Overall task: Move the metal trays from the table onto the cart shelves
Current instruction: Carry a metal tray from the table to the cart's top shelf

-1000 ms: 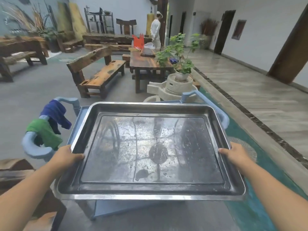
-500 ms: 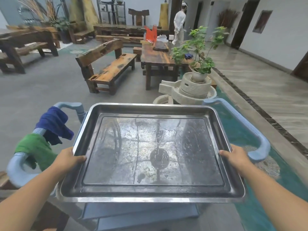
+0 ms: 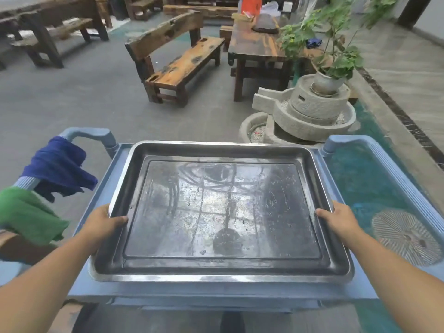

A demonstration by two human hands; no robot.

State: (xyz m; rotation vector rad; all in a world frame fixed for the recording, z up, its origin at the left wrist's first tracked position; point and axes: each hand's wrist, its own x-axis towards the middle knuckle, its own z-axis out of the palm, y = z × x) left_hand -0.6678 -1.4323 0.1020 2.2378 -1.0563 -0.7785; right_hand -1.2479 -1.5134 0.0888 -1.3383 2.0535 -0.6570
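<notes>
a blue cart [image 3: 341, 288] fills the near part of the scene, its top shelf framed by a curved handle at the left side and a ribbed one at the right. a metal tray [image 3: 223, 212] lies over that top shelf and covers nearly all of it, its far rim close to the cart's far edge and its near rim close to the near edge; whether its base already touches the shelf cannot be told. the tray's flat bottom is wet and mirrors a dark lattice overhead.

beyond the cart, on the grey floor, stands a wooden bench [image 3: 177, 61] with a long wooden table [image 3: 259, 46] to its right. right of that, a stone mill [image 3: 310, 114] carries a potted plant [image 3: 331, 54] on top. a teal pool [image 3: 367, 179] runs along the right side, with a ribbed stone disc [image 3: 406, 236] lying in it.

over the left handle hang a blue cloth [image 3: 57, 167], farther away, and a green cloth [image 3: 26, 215], nearer.

the left hand [image 3: 102, 225] grips the tray's left rim, thumb lying inside over the edge, the other fingers curled out of sight beneath. the right hand [image 3: 338, 221] holds the right rim the same way, thumb on top and the rest wrapped under the lip. both forearms reach in from the near corners.
</notes>
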